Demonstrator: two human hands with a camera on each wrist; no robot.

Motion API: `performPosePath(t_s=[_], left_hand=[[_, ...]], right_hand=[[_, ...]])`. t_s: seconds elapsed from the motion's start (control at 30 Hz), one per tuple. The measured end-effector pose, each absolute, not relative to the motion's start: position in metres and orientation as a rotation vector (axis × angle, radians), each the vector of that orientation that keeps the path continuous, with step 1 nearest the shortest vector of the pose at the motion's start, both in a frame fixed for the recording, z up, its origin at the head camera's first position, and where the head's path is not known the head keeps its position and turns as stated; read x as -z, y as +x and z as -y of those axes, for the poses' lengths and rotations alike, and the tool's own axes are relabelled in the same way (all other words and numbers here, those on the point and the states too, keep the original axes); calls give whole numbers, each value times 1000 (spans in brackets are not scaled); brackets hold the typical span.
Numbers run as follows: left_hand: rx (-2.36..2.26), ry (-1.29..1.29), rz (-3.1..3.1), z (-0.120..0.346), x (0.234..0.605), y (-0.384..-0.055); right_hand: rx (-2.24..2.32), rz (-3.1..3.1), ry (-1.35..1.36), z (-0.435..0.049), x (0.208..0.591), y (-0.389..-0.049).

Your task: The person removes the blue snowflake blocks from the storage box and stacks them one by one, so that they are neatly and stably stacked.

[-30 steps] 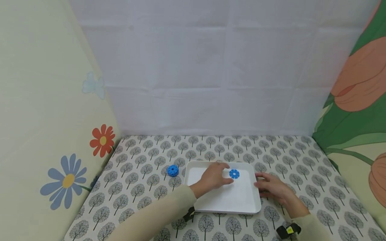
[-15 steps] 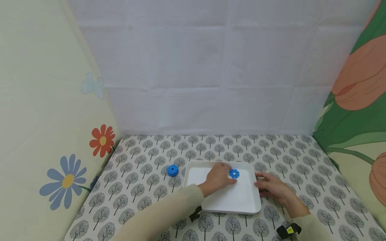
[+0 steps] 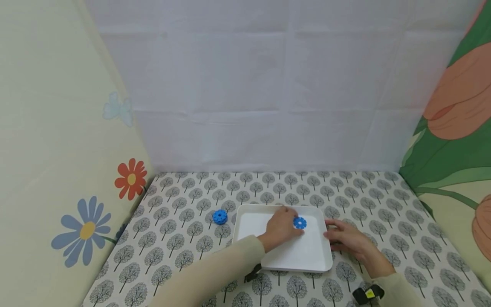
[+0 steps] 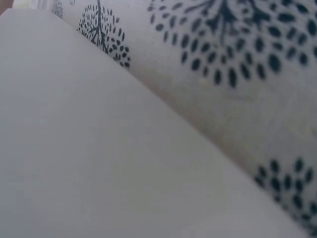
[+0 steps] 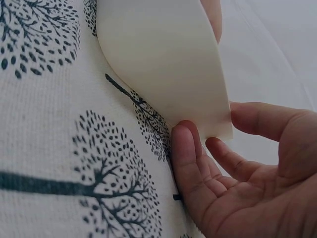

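Observation:
A shallow white tray (image 3: 303, 256) lies on the tree-print tablecloth in the head view. Inside its far right part is a flat blue snowflake disc (image 3: 300, 223) with a notched edge and a hole in the centre. My left hand (image 3: 281, 225) reaches over the tray from the left, its thumb and forefinger pinching the disc on its near and far sides. At the tray's right rim, my right hand (image 3: 347, 239) holds the edge. The right wrist view shows the thumb (image 5: 262, 119) against the tray's edge and the other fingers along its outer wall.
A small stack of blue snowflake discs (image 3: 220, 217) stands on the tablecloth (image 3: 184, 238) left of the tray. A white cloth backdrop (image 3: 245, 106) rises behind the table, with flower-print panels on both sides. In the left wrist view, the tray's side (image 4: 99, 148) fills much of the frame.
My left hand has moved right across the tray, and its thumb and forefinger have closed in on the disc. The right hand has stayed at the tray's rim.

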State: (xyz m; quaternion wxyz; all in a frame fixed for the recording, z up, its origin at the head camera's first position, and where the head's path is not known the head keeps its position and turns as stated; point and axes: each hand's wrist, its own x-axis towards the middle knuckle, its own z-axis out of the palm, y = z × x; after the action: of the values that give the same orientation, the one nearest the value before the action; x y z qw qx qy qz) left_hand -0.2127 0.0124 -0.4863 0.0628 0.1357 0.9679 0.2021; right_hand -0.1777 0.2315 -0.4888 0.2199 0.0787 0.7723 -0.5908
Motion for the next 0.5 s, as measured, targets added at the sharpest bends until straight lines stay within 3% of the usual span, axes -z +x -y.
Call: performPosePath(t_s=[0.5], left_hand=[[-616, 469, -2932, -17, 484, -211]], right_hand=[[1618, -2104, 259, -232, 488, -180]])
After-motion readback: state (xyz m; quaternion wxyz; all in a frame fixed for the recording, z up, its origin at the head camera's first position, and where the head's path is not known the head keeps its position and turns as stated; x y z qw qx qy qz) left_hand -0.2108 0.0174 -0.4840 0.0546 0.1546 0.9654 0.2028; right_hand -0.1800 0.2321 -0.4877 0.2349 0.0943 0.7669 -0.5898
